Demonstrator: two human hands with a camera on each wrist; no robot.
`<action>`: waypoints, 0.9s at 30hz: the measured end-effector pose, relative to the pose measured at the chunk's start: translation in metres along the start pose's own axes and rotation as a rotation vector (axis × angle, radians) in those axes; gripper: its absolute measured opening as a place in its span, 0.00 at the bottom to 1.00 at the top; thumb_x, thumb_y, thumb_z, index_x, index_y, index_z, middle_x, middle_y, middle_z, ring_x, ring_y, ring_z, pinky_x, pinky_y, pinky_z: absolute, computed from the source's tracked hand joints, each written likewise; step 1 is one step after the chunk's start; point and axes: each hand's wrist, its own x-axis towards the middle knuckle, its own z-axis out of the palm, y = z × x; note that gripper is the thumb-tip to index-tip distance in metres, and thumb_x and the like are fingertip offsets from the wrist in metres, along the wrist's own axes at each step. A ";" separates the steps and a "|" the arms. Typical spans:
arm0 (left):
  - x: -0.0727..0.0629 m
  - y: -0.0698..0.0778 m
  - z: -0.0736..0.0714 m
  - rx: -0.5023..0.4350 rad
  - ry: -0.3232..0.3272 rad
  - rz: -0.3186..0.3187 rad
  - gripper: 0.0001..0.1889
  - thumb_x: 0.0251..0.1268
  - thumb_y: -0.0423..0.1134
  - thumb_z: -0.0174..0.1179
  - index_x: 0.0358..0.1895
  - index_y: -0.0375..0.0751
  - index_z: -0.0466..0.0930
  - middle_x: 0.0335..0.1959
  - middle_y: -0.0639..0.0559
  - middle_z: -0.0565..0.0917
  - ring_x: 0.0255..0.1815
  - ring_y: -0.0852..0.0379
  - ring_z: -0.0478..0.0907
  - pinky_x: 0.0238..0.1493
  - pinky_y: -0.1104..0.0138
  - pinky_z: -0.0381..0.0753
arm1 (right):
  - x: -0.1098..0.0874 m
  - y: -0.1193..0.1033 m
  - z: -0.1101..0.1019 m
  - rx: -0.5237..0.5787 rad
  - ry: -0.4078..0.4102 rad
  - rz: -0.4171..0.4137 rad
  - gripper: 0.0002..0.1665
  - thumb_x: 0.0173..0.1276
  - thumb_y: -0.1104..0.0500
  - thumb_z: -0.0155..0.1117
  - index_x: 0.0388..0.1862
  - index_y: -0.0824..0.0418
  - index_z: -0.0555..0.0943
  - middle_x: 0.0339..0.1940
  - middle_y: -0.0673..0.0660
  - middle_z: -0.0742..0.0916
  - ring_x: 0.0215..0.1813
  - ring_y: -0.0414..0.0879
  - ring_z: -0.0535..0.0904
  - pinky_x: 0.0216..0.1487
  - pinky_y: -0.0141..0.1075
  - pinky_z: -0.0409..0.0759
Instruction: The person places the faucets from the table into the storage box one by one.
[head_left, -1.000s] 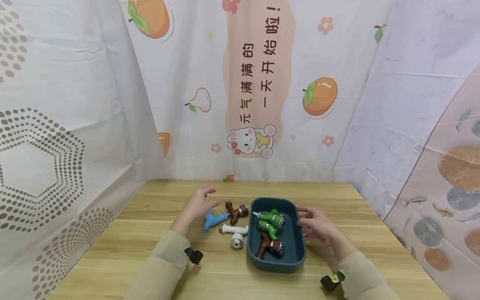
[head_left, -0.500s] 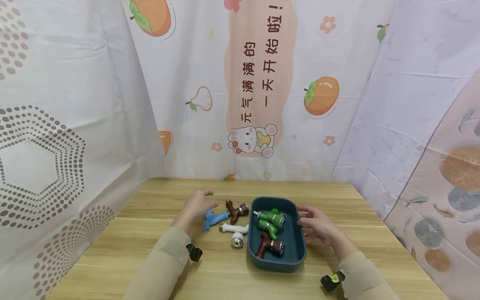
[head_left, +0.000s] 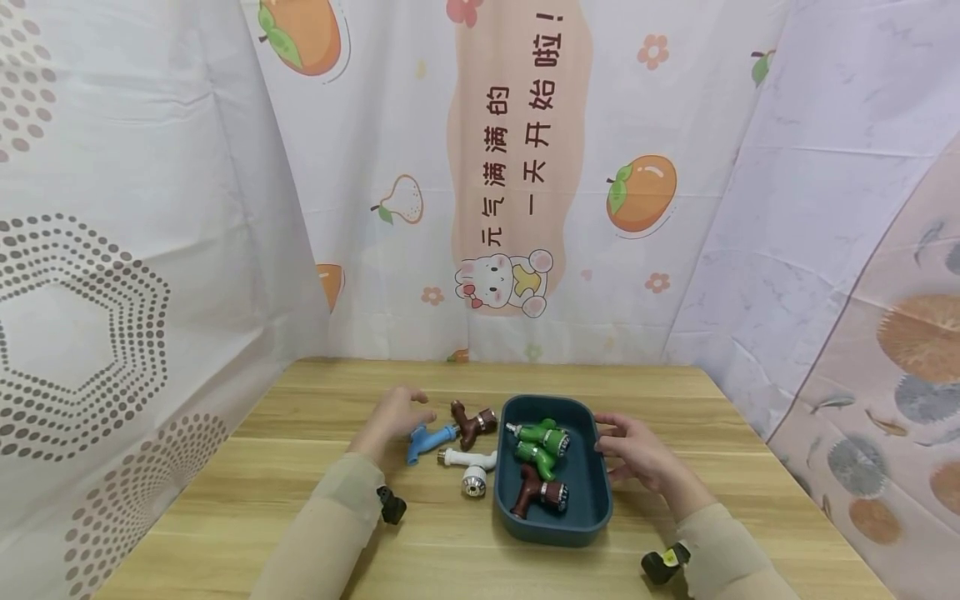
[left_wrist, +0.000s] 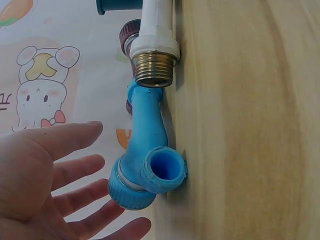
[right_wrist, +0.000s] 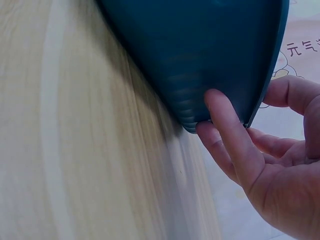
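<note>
My left hand (head_left: 395, 414) hovers beside a blue plastic faucet (head_left: 431, 438), fingers spread and loosely bent, holding nothing. In the left wrist view the fingertips come close to the ribbed knob of that blue faucet (left_wrist: 145, 145). A white faucet (head_left: 468, 459) and a brown faucet (head_left: 472, 422) lie close by on the table. My right hand (head_left: 637, 450) rests its fingers against the right side of a dark teal tub (head_left: 592, 521); its fingertips touch the outer wall and rim. Inside the tub lie two green faucets (head_left: 538, 450) and a brown faucet (head_left: 536, 492).
The wooden table (head_left: 442, 558) carries the tub and the loose faucets. Printed curtains (head_left: 405, 275) hang behind it and on both sides. A small black camera sits on each wrist, the left camera (head_left: 390, 505) and the right camera (head_left: 665, 563).
My left hand has lowered slightly and its fingers have bent down more toward the blue faucet. The right hand, tub and faucets stay in place.
</note>
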 end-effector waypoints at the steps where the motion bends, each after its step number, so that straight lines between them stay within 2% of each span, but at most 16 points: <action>1: 0.000 0.000 0.000 0.003 -0.004 0.001 0.23 0.65 0.43 0.70 0.59 0.34 0.83 0.63 0.36 0.79 0.65 0.35 0.73 0.62 0.42 0.73 | 0.000 0.000 0.000 0.001 0.000 -0.001 0.39 0.70 0.66 0.59 0.77 0.70 0.60 0.62 0.75 0.77 0.51 0.58 0.83 0.36 0.52 0.87; 9: -0.002 -0.002 0.002 0.017 -0.043 0.011 0.19 0.66 0.41 0.69 0.57 0.35 0.85 0.58 0.40 0.83 0.55 0.42 0.80 0.56 0.47 0.79 | 0.000 -0.001 0.001 0.002 -0.003 -0.001 0.39 0.70 0.66 0.58 0.78 0.71 0.59 0.62 0.76 0.77 0.51 0.58 0.83 0.37 0.53 0.87; 14: 0.001 -0.005 0.005 0.021 -0.047 0.017 0.16 0.67 0.40 0.69 0.52 0.34 0.87 0.53 0.42 0.85 0.55 0.44 0.81 0.55 0.49 0.80 | 0.001 0.000 0.000 0.000 -0.002 0.001 0.39 0.70 0.66 0.58 0.78 0.70 0.59 0.62 0.75 0.78 0.51 0.58 0.83 0.37 0.53 0.87; 21: 0.002 -0.008 0.008 0.011 -0.042 0.003 0.14 0.64 0.37 0.69 0.49 0.32 0.87 0.47 0.43 0.87 0.47 0.48 0.83 0.51 0.53 0.83 | 0.002 0.001 0.000 0.004 -0.002 0.005 0.39 0.70 0.66 0.59 0.77 0.70 0.59 0.61 0.74 0.78 0.51 0.57 0.83 0.36 0.52 0.87; 27: 0.001 -0.008 0.009 0.009 -0.044 -0.015 0.14 0.64 0.35 0.68 0.50 0.32 0.87 0.47 0.43 0.87 0.48 0.47 0.83 0.52 0.52 0.82 | 0.002 0.002 0.000 0.010 -0.002 0.005 0.39 0.69 0.66 0.59 0.77 0.70 0.59 0.61 0.75 0.78 0.51 0.58 0.83 0.36 0.52 0.87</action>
